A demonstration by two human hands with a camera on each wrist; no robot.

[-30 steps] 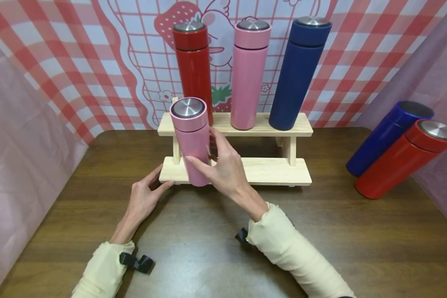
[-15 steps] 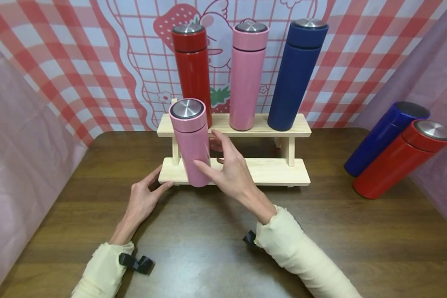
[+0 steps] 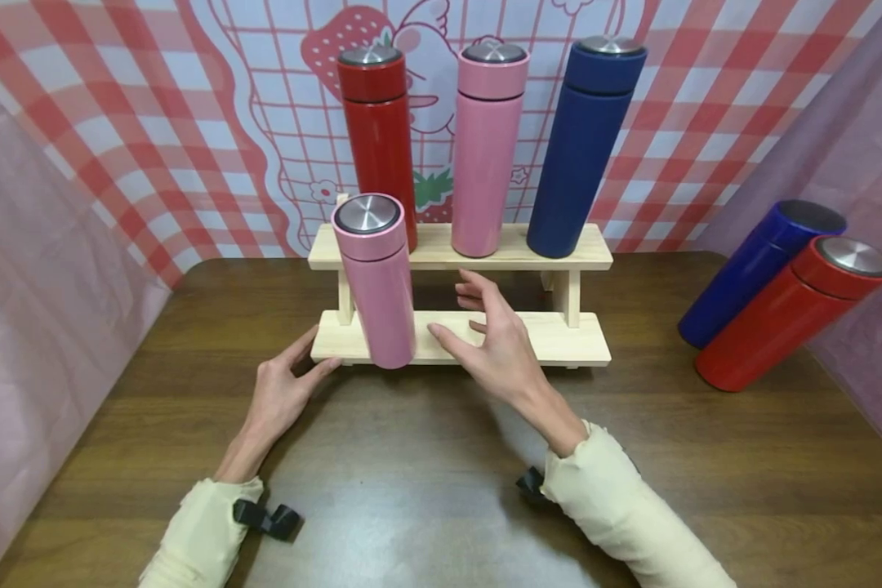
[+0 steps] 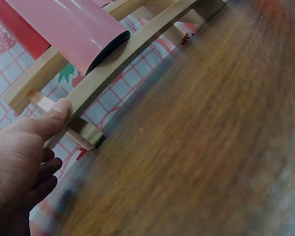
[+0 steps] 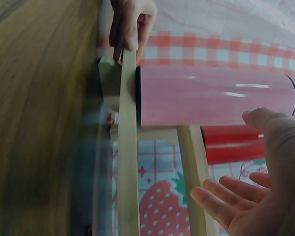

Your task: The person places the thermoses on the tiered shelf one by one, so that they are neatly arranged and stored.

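Note:
A pink thermos (image 3: 377,286) with a steel-topped lid stands upright at the left end of the lower shelf of a two-tier wooden stand (image 3: 551,339). My left hand (image 3: 282,396) grips that shelf's left end, and in the left wrist view the thumb (image 4: 56,115) presses on its front edge. Just right of the pink thermos, my right hand (image 3: 503,351) is apart from it, fingers spread and holding nothing. On the upper shelf, a red thermos (image 3: 378,147), a second pink thermos (image 3: 488,155) and a navy thermos (image 3: 584,151) stand in a row.
To the right on the brown wooden table (image 3: 382,490) stand a bright blue thermos (image 3: 757,282) and another red thermos (image 3: 786,318), close together. A checked cloth backdrop (image 3: 169,139) rises behind the stand, with pinkish cloth (image 3: 44,269) along the left side.
My right hand has let go of the pink thermos and moved right, away from it. The thermos stays upright on the lower shelf. My left hand keeps its place.

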